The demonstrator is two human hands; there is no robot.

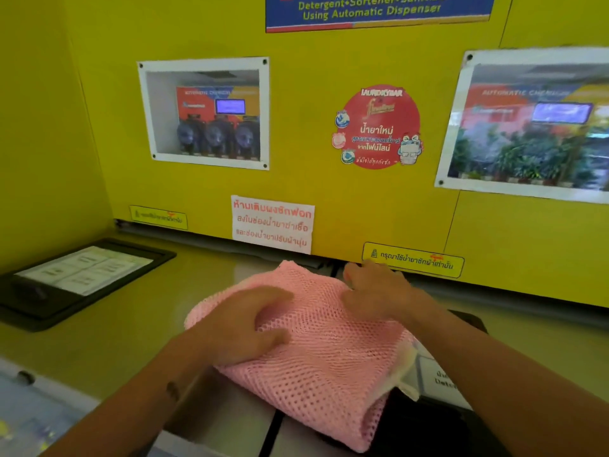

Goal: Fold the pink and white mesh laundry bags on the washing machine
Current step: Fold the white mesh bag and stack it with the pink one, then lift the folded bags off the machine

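The folded pink mesh laundry bag (316, 341) is pinned flat under the left hand (244, 324)'s spread fingers, probably for creasing, while its far edge is touched by the right hand (372, 291)'s loose, ungripping fingertips.

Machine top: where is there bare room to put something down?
Bare yellow top lies between the black framed panel and the pink mesh bag. The middle is crowded: both hands, left and right, rest on the bag.

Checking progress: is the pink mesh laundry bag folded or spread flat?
Folded: the pink mesh laundry bag lies doubled, a rounded fold at its near edge, both hands pressing it.
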